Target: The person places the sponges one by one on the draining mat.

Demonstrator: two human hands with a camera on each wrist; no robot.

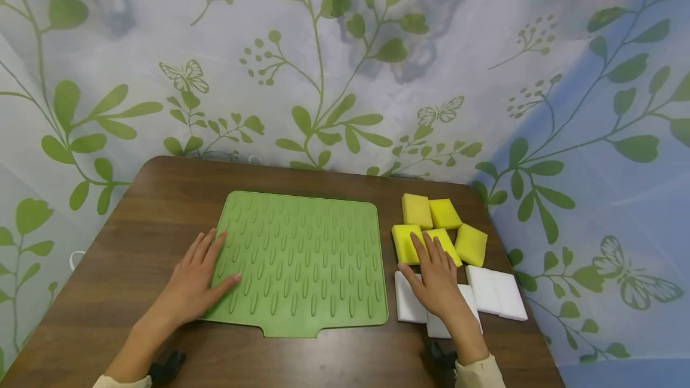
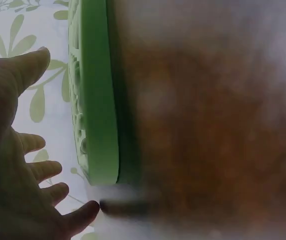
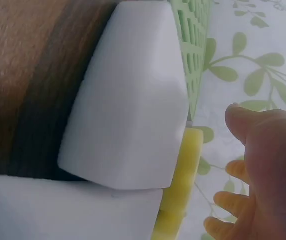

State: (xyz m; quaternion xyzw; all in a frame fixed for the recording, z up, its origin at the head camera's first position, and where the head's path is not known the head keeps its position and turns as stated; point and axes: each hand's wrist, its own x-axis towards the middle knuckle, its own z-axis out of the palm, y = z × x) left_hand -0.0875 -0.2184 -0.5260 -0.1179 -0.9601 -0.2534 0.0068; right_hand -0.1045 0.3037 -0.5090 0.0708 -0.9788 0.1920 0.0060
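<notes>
A green mat [image 1: 302, 256] with rows of raised oval ridges and a tab at its near edge lies on the table. My left hand [image 1: 188, 283] is at the mat's left edge, fingers spread and nothing held. In the left wrist view the mat's thick edge [image 2: 100, 115] shows beside that hand. To the mat's right lie several yellow sponges [image 1: 471, 245] and several white sponge blocks [image 1: 508, 296]. Over these is my right hand [image 1: 439, 286], fingers extended, partly hiding some blocks. The right wrist view has a white block [image 3: 128, 95] apart from the fingers.
The brown wooden table [image 1: 178, 196] has a rounded far corner. Behind it and on the right hangs a pale curtain [image 1: 334, 47] printed with green leaves and butterflies. Dark wrist straps [image 1: 168, 367] sit under both wrists.
</notes>
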